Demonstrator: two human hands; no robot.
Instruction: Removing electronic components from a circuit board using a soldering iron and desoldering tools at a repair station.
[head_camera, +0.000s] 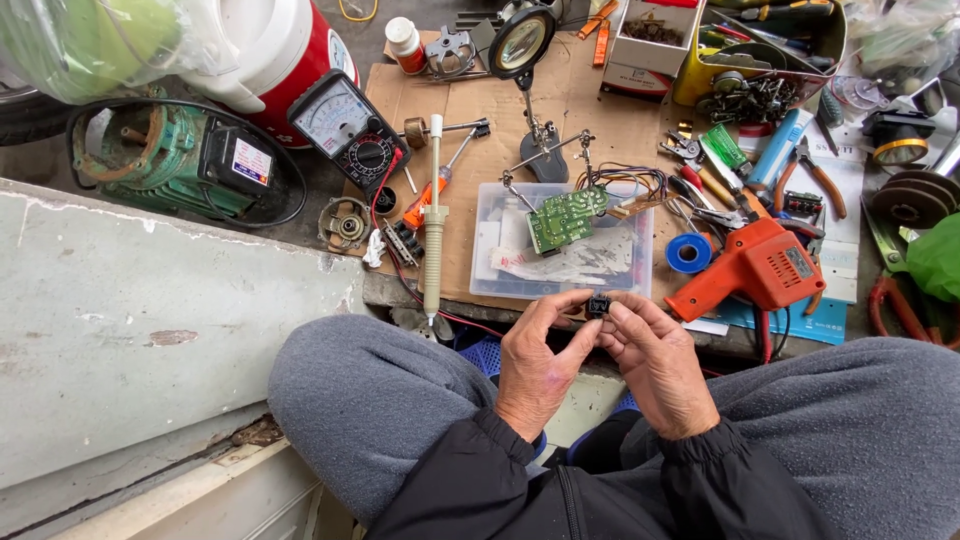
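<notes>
Both hands meet at lower centre of the frame: our left hand (537, 362) and right hand (655, 362) are each closed in a fingertip pinch on one small black component (598, 305), held in the air just below the near edge of the clear plastic box (620, 268). Item, what the part is: too small to tell, beyond dark and blocky. Item, above it at centre: a green circuit board (566, 217) clipped in a helping-hands stand (545, 150) with its magnifying lens (522, 42), coloured wires trailing to the right. Item, left of centre: a pale desoldering pump (434, 215) lying upright in the picture, an orange-handled screwdriver (428, 200), and an analogue multimeter (349, 127) with red lead. Item, right of centre: an orange soldering gun (757, 268) and a roll of blue tape (688, 253). Item, upper left: a green motor (165, 160). Handling note, as we judge it: a part this small is best kept pinched by its body from both sides, wrists braced on the knees, and turned slowly so any legs stay unbent; held over the cardboard sheet (470, 115) rather than the gap below, a slip would cost us less.
</notes>
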